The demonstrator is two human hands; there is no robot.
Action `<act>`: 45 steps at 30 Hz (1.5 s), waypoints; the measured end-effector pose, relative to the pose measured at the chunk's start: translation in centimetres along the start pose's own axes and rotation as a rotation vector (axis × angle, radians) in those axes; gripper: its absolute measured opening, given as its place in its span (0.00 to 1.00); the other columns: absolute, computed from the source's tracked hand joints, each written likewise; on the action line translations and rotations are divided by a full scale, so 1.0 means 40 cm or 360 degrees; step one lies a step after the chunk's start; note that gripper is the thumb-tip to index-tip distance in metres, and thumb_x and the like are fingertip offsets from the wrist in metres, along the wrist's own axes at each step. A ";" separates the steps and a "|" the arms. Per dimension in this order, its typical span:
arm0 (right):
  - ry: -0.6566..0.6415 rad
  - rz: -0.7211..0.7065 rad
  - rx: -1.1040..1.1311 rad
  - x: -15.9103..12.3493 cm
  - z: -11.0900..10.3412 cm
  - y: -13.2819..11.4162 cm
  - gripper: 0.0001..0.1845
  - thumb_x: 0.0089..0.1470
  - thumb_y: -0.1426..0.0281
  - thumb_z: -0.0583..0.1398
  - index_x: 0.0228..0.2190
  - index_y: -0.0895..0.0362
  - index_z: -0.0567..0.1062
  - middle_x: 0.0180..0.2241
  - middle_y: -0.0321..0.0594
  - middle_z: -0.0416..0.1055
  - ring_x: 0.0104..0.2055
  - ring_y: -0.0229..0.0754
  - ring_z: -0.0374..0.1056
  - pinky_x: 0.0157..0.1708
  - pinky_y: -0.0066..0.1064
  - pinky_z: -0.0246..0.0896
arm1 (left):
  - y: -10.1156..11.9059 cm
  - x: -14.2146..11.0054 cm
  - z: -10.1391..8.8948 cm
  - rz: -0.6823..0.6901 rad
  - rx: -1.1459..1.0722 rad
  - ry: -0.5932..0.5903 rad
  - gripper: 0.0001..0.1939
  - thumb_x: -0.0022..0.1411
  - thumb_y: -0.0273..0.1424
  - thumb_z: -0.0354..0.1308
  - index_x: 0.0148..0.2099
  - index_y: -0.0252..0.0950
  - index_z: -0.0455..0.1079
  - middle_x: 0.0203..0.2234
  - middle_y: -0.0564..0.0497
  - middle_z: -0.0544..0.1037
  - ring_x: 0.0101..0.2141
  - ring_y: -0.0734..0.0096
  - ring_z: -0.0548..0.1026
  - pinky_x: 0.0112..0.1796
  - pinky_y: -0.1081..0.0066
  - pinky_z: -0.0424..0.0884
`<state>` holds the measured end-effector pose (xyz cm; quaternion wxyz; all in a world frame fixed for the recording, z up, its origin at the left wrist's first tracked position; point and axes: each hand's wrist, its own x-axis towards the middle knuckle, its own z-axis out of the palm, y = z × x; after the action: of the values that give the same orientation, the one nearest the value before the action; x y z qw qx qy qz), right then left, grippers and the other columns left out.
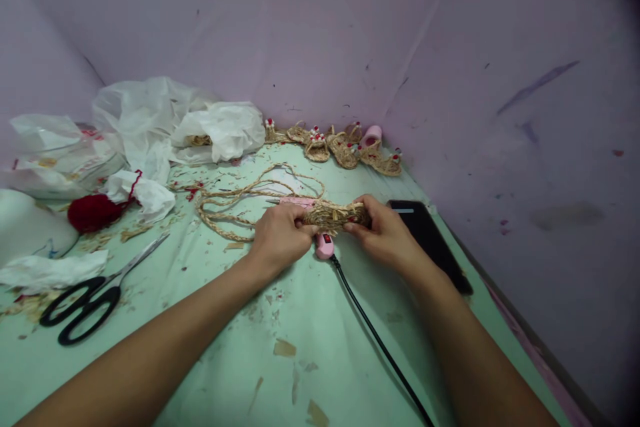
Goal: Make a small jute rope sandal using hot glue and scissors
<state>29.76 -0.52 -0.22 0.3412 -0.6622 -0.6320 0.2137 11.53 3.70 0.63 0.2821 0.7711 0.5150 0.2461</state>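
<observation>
Between my two hands is a small braided-straw slipper [334, 217], held tilted with its coiled rows facing me. My left hand [281, 237] pinches its left end, and my right hand [383, 232] grips the right end with thumb and fingers. Just below and behind it lies a pink glue gun [325, 248] with a red switch, partly hidden by the slipper and my left hand. A long braided straw cord [220, 233] loops over the table behind my left hand.
Black-handled scissors [103, 297] lie at left, near red yarn [94, 213] and white plastic bags [150, 113]. Several small straw slippers [344, 152] line the back wall. A dark tablet-like device [433, 243] lies right. The glue gun's black cable [373, 330] runs toward me.
</observation>
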 end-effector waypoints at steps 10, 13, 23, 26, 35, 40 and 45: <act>0.0328 0.0113 0.0464 -0.022 -0.014 -0.009 0.09 0.40 0.72 0.61 0.27 0.54 0.67 0.21 0.29 0.61 0.25 0.37 0.57 0.25 0.28 0.48 | -0.013 0.000 -0.029 0.0165 -0.0104 0.0038 0.15 0.47 0.32 0.59 0.41 0.43 0.74 0.32 0.54 0.76 0.31 0.69 0.71 0.30 0.72 0.62; 0.0367 0.0172 0.0629 -0.023 0.002 -0.011 0.10 0.39 0.69 0.62 0.28 0.55 0.67 0.22 0.29 0.63 0.26 0.37 0.59 0.27 0.28 0.51 | -0.031 0.009 -0.035 0.0092 -0.0206 0.0090 0.16 0.48 0.30 0.57 0.42 0.39 0.73 0.29 0.54 0.76 0.29 0.71 0.71 0.30 0.73 0.63; 0.0460 0.0414 0.1163 -0.031 0.044 -0.045 0.15 0.37 0.63 0.64 0.27 0.57 0.67 0.20 0.32 0.64 0.20 0.34 0.57 0.21 0.28 0.53 | 0.015 -0.039 -0.038 -0.0108 -0.0327 -0.0167 0.13 0.45 0.33 0.57 0.14 0.35 0.61 0.10 0.58 0.57 0.16 0.76 0.56 0.20 0.73 0.49; 0.0569 0.0360 0.1191 -0.037 0.032 -0.060 0.15 0.38 0.63 0.64 0.28 0.57 0.67 0.23 0.33 0.66 0.23 0.35 0.60 0.23 0.28 0.56 | 0.022 -0.050 -0.040 -0.0107 -0.0405 -0.0312 0.11 0.45 0.30 0.54 0.14 0.35 0.62 0.10 0.58 0.56 0.16 0.77 0.54 0.20 0.73 0.47; 0.0973 -0.0463 0.0340 -0.127 0.064 -0.171 0.07 0.48 0.75 0.60 0.33 0.54 0.71 0.30 0.39 0.69 0.32 0.42 0.66 0.32 0.34 0.63 | -0.010 -0.198 -0.171 -0.0513 -0.0997 -0.0563 0.15 0.48 0.41 0.57 0.24 0.32 0.72 0.13 0.55 0.65 0.15 0.79 0.57 0.18 0.76 0.51; 0.0703 -0.1438 -0.0378 -0.188 0.151 -0.246 0.19 0.49 0.83 0.54 0.40 0.55 0.71 0.30 0.43 0.72 0.31 0.43 0.66 0.30 0.34 0.67 | -0.037 -0.282 -0.207 -0.0742 -0.1802 -0.0285 0.16 0.44 0.41 0.63 0.30 0.32 0.72 0.24 0.50 0.72 0.22 0.76 0.66 0.18 0.79 0.58; 0.0482 -0.1521 -0.0203 -0.223 0.216 -0.300 0.20 0.47 0.84 0.50 0.40 0.61 0.72 0.33 0.50 0.74 0.34 0.46 0.68 0.33 0.37 0.69 | -0.095 -0.281 -0.203 -0.0840 -0.1826 0.0018 0.12 0.40 0.30 0.66 0.28 0.31 0.69 0.19 0.55 0.70 0.18 0.82 0.63 0.17 0.81 0.58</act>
<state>14.30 -8.11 1.28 0.4477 -0.3420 -0.8196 -0.1040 -0.31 -4.13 2.88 0.6992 0.3428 0.4754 0.4094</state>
